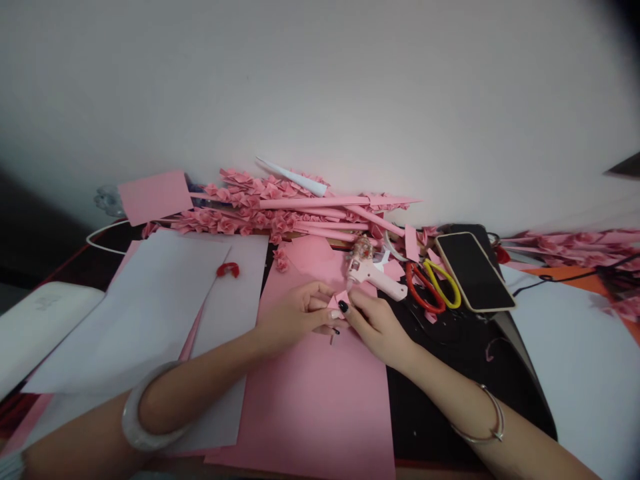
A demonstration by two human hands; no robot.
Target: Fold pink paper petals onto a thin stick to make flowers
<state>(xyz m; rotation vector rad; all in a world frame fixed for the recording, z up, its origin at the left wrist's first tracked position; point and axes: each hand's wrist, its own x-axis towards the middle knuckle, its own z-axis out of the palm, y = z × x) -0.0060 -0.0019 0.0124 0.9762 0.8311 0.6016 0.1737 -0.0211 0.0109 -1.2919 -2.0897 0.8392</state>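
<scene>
One paper piece [338, 300] is pinched between the fingertips of the left hand [295, 313] and right hand [380, 327], above one pink sheet [320, 407]. One glue gun [369, 271] and one phone [475, 272] are seen beyond, rightward. The piece is small, pink, folded, sharp-cornered.

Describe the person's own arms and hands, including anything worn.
The left arm wears a thick, pale, rounded bangle, with a light sleeve edge farther up. The right arm wears a thin, metallic-looking bangle with a small ornament. The left hand and right hand are gloveless; the right thumbnail is black.
</scene>
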